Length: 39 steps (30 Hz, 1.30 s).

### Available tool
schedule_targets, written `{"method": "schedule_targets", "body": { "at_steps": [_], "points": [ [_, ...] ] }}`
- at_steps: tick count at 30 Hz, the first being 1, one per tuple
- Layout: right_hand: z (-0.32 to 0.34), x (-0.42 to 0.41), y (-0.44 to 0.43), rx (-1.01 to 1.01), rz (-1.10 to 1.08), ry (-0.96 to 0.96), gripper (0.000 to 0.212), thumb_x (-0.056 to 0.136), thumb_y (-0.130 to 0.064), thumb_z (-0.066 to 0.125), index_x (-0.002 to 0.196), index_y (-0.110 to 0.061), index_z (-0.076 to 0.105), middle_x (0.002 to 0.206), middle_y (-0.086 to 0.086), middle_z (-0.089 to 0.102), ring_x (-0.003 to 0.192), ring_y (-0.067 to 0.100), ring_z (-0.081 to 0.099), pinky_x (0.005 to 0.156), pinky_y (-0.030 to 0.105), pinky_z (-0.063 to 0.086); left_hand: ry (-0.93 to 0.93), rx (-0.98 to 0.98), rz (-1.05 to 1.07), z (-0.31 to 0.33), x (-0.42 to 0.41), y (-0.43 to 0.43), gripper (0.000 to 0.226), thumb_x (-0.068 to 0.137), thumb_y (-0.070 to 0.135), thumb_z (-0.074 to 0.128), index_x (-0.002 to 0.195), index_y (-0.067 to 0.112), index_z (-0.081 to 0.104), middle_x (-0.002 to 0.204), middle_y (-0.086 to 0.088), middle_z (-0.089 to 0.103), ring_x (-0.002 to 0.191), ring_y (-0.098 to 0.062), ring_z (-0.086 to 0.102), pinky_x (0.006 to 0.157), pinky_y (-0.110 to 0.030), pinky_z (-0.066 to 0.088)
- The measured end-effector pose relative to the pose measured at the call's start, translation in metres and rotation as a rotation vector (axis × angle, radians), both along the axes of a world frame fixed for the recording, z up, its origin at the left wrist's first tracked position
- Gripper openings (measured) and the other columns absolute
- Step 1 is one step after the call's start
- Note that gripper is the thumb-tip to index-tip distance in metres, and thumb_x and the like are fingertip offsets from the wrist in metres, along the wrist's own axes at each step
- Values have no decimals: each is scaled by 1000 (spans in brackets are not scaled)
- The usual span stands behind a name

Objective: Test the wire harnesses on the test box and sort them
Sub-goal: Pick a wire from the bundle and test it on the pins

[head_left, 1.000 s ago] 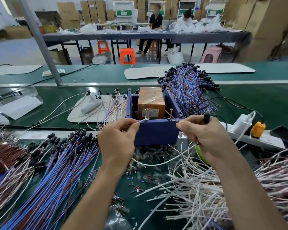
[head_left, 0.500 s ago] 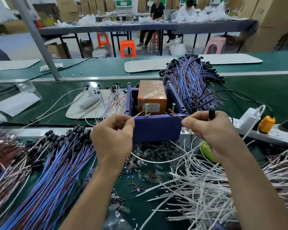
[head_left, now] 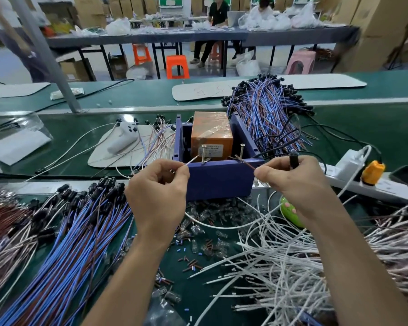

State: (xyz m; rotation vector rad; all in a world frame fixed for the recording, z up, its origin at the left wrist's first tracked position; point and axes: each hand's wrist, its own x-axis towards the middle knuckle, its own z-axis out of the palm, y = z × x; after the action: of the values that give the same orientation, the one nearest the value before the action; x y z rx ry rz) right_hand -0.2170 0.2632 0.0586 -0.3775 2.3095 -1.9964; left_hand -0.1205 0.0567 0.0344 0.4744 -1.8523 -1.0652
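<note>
We can read no text; the label (head_left: 211,149) on the orange box (head_left: 210,128) is too blurred.

Green worktop (head_left: 363,128), items lying on it:
- Centre: purple test box (head_left: 219,182).
- Near left: blue-and-brown harness bundle (head_left: 68,243).
- Near right: heap of white wires (head_left: 280,267).
- Between them: loose clear connectors (head_left: 198,229) and cut scraps.
- Far right of the box: second harness bundle (head_left: 264,114).
- Left: white mat (head_left: 99,161).
- Right: white power strip (head_left: 375,188).
</note>
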Motion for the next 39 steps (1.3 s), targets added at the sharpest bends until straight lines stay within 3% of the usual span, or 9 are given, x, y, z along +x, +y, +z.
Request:
{"method": "schedule_targets", "body": {
  "at_steps": [4,8,15,19,23,28,32,36,39],
  "points": [
    [-2,-3,-1,-6,-49,14,14,74,-12,84,65,-22,79,57,-1,63,59,12,53,68,34,46,34,-36,-42,0,2,2,12,80,26,76,71,32,71,59,19,63,46,-4,49,48,-10,34],
    [-4,-4,-1,-21,-89,-3,12,75,-14,85,68,-21,80,66,21,68,64,21,57,71,39,50,32,-66,-66,0,2,2,12,81,25,76,73,33,72,62,16,64,48,-5,51,49,-8,34],
    [-5,-5,0,-46,-78,-44,15,71,-15,86,61,-18,75,55,-2,59,53,13,48,61,32,42,-10,-111,-25,-2,0,1,16,84,27,77,76,39,70,69,22,66,52,-3,56,53,-8,37],
    [-5,-5,-1,-61,-67,-50,31,77,-9,84,53,-21,70,54,-4,57,57,14,50,64,32,44,-26,-115,-10,-3,-1,0,13,85,29,76,79,39,71,74,23,67,54,-2,58,53,-10,38],
    [-3,-4,0,-89,-49,-80,30,78,-7,83,55,-18,70,56,1,56,55,13,48,55,25,42,-33,-103,-18,-4,-1,0,17,86,26,78,77,38,70,72,21,67,53,-2,56,52,-8,36],
    [7,4,4,-81,149,-144,27,79,-1,80,58,-15,72,49,-4,49,42,5,39,41,12,31,64,36,-120,-1,3,1,10,84,25,76,76,30,73,58,6,62,46,-9,46,46,-22,36],
    [18,12,4,-34,216,-123,20,80,-3,79,64,-12,72,53,0,48,44,8,37,43,14,31,107,205,-211,11,3,13,5,83,25,77,78,25,75,54,7,63,45,-7,49,46,-18,38],
    [25,28,6,-88,156,-124,24,81,-4,78,61,-14,72,48,0,48,41,8,37,41,12,30,-104,461,-300,20,-1,32,12,94,20,73,82,20,75,67,2,77,55,-6,67,59,-14,51],
    [26,44,13,-162,115,-186,13,82,-7,80,70,-10,74,51,2,47,44,11,37,41,15,30,-235,546,-472,28,4,54,20,98,17,68,82,21,79,76,1,80,70,-11,76,65,-15,55]
  ]
}}
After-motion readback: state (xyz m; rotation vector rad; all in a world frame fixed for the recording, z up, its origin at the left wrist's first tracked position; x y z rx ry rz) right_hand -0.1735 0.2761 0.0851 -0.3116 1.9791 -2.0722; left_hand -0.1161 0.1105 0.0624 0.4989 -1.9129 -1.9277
